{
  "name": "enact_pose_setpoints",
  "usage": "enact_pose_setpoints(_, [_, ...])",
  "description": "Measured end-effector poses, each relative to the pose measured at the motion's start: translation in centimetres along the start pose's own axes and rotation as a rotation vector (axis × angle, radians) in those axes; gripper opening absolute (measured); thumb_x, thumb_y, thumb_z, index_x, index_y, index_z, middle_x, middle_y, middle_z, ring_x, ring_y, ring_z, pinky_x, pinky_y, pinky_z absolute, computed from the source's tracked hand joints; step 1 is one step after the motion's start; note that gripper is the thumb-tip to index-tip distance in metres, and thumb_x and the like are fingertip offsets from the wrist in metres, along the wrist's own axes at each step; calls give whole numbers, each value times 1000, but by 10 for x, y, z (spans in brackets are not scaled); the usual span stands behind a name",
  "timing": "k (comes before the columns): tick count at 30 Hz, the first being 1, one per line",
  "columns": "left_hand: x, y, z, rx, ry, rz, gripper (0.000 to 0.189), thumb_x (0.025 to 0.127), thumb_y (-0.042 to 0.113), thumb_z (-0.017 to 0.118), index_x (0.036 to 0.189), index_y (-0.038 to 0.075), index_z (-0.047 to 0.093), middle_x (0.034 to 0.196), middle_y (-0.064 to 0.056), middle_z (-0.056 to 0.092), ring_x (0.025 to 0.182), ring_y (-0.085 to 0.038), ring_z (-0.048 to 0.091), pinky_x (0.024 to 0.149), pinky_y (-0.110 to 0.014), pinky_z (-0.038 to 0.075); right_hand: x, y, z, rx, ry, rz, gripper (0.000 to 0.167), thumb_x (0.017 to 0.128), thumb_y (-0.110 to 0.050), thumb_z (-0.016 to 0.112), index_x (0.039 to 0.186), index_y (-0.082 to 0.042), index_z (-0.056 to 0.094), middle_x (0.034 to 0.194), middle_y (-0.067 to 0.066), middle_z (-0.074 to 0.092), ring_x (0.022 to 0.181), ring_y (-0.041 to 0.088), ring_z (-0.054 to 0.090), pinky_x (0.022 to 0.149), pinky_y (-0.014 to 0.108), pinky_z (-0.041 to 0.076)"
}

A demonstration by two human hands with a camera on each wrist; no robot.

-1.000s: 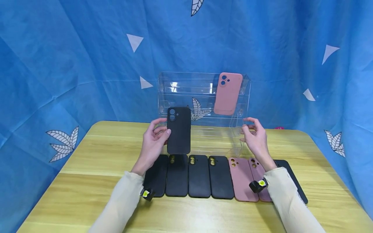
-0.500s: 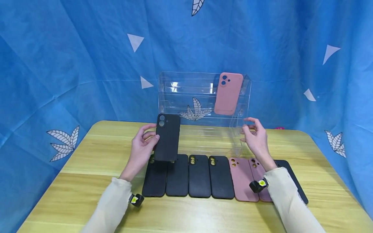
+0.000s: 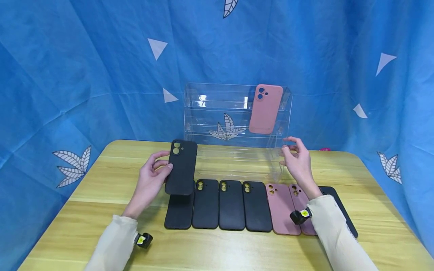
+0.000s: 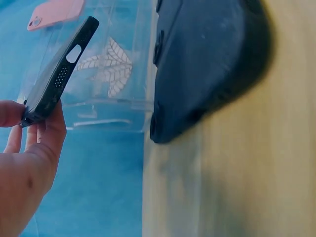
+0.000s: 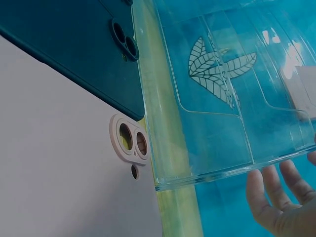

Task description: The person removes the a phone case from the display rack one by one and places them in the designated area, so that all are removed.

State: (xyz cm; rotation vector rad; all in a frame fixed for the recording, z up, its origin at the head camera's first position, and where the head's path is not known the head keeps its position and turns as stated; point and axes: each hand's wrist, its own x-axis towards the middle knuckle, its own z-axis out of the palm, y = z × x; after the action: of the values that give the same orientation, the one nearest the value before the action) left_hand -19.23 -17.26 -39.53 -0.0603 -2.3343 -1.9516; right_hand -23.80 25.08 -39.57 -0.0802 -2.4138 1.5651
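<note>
As the left hand (image 3: 149, 184) has drawn its pinched black case (image 3: 181, 167) leftward off the stand (image 3: 203, 113), the loosely curled right hand (image 3: 298, 162) holds nothing beside the stand.

Black phone case (image 3: 181, 167) (upright, lifted).

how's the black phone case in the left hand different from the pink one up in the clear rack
The black case is dark; the pink case is pale pink. The black case is gripped by the left hand above the table; the pink case leans on the clear rack, touched by no hand. Both stand upright, camera cutouts at upper left.
</note>
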Motion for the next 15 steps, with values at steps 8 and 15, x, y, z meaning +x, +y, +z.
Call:
enact_pose_setpoints(8, [-10, -10, -18, 30, 3, -35, 42, 103, 17, 60, 144, 14, 49, 107, 3, 65, 84, -4, 69, 74, -25, 60, 0, 0, 1, -7, 3, 3, 43, 106, -30, 42, 145, -13, 48, 114, 7, 56, 100, 19, 69, 69, 24, 62])
enact_pose_setpoints(15, [-17, -15, -34, 56, 6, -55, 46, 104, 16, 58, 148, 15, 45, 104, 7, 63, 81, -4, 67, 73, -26, 60, 0, 0, 1, -6, 5, -2, 43, 106, -29, 42, 145, -12, 48, 114, 7, 56, 92, 4, 66, 68, 23, 62])
